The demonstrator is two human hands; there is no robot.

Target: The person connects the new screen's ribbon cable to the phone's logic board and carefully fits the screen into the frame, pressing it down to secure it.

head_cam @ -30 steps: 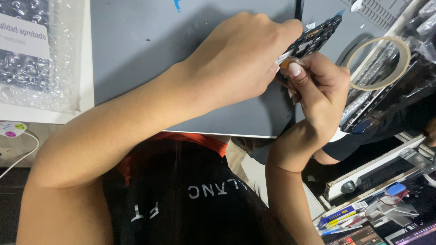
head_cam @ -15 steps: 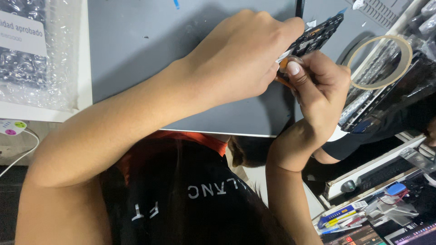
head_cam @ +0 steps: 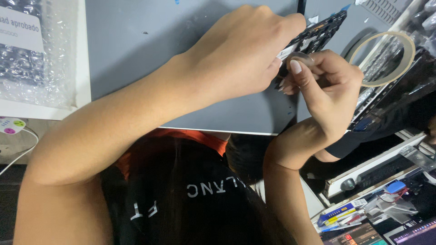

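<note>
Left hand [head_cam: 240, 54]: back of hand toward camera, fingers curled down onto the near end of the black circuit board [head_cam: 318, 36]; the fingertips themselves are hidden, so their grip cannot be told.
Right hand [head_cam: 331, 86]: thumb and forefinger pinched on a small clear tape roll [head_cam: 299, 58].
Small clear tape roll: held upright between the two hands, just beside the left knuckles, touching or nearly touching the board's lower edge.
Black circuit board: long, narrow, slanting up to the right over the grey work mat [head_cam: 181, 31].
Large tape roll [head_cam: 386, 59]: on the surface right of the right hand, apart from it.
Bubble-wrap packet [head_cam: 32, 59]: far left, labelled.
</note>
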